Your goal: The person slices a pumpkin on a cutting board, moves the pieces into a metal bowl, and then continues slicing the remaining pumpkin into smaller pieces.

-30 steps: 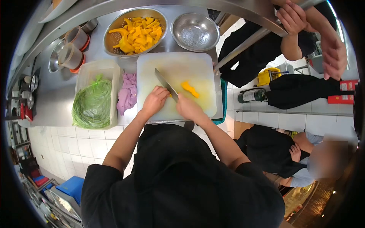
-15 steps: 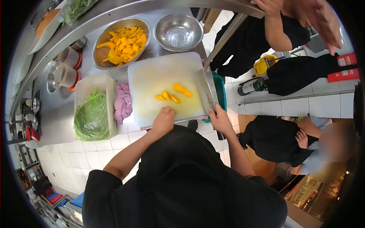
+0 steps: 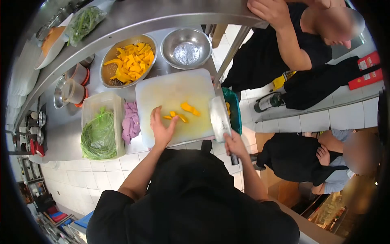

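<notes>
right hand [image 3: 233, 143] gripped knife [image 3: 219, 118] at 3 o'clock edge of cutting board [image 3: 162, 87] | apparently held clear of orange pieces [image 3: 189, 108] | left hand [image 3: 161, 129] was spread beside them

The right hand [image 3: 235, 144] grips a knife [image 3: 219, 118], its blade at the right edge of the board [image 3: 170, 90]. The left hand [image 3: 161, 131], fingers spread, is just beside orange pieces [image 3: 189, 108] on the board. Beyond stand a colander [image 3: 105, 76] of more pieces and a bowl [image 3: 186, 48]. Left of the board lie a cloth [image 3: 130, 122] and a tub [image 3: 120, 126] of bagged greens [image 3: 99, 136].
</notes>
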